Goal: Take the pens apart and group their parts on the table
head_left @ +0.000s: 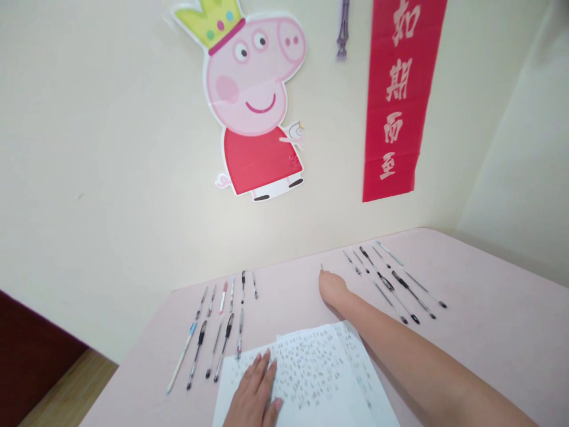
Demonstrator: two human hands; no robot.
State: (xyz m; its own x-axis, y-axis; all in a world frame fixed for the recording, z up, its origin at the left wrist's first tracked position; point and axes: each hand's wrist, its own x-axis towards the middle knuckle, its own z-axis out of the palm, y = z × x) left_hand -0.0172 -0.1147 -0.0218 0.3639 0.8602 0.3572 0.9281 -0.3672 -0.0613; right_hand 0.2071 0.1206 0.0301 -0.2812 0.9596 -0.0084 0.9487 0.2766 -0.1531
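My left hand [254, 392] lies flat, fingers stretched out, on white sheets of paper [311, 379] covered in small handwritten marks. Farther off, my right hand [332, 288] reaches across to the back of the pink table, with its fingers closed. A thin pen [322, 267] pokes out beyond the fingers; most of it is hidden by the hand. Nearest to this hand on its right is a clear pen [352, 263] at the edge of a group of pens. A clear pen [240, 333] lies just beyond the papers, left of centre.
Several pens lie in two rows at the left, among them a pink pen [223, 297] and a blue-capped pen [181, 358]. More pens, one a black-gripped pen [413, 295], lie at the right. A wall with a pig cutout [262, 160] and red banner [400, 107] stands behind the table [498, 332].
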